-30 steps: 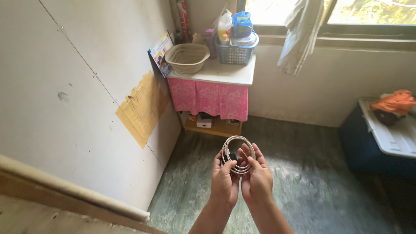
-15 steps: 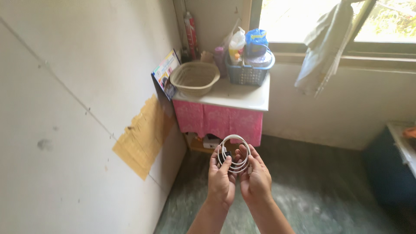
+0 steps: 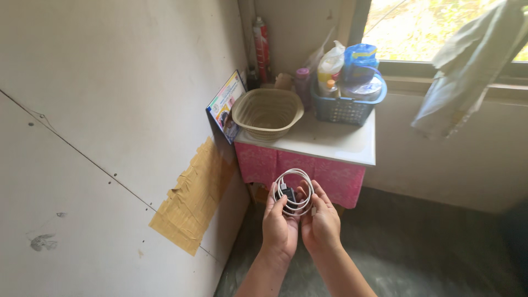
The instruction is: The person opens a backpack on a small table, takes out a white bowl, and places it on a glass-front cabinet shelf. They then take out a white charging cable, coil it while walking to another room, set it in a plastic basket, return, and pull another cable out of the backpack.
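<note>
The cable (image 3: pixel 293 191) is wound into a round coil of several loose white loops. The coil stands nearly upright, its open face turned toward the camera and its plane running left to right; it is close to a circle, with no clear long axis. A small dark piece sits inside the loops at the lower left, probably a plug, though the view is too small to be sure. A short white end shows at the lower right of the coil, by the right thumb.

The left hand (image 3: pixel 279 226) and the right hand (image 3: pixel 320 223) are raised side by side, palms up and toward each other, just in front of the table (image 3: pixel 335 144). Both hold the coil at its lower half. The left fingers are half curled, with the thumb pressed across the loops from the front. The right fingers are straighter and spread behind the loops, the thumb on the near side. Neither hand is fully closed; the coil is pinched lightly between thumbs and fingers.

The top of the coil overlaps the pink cloth (image 3: pixel 308 171) that hangs from the table's front edge. On the table, at its left, stands a beige basket (image 3: pixel 267 113); at its back right a blue basket (image 3: pixel 348 105) holds bottles and packets. A colourful card (image 3: pixel 225 104) leans against the table's left side. Left of the table, a brown patch of tape (image 3: pixel 193 204) is stuck on the wall. Above and to the right of the table a pale cloth (image 3: pixel 470 66) hangs at the window.
</note>
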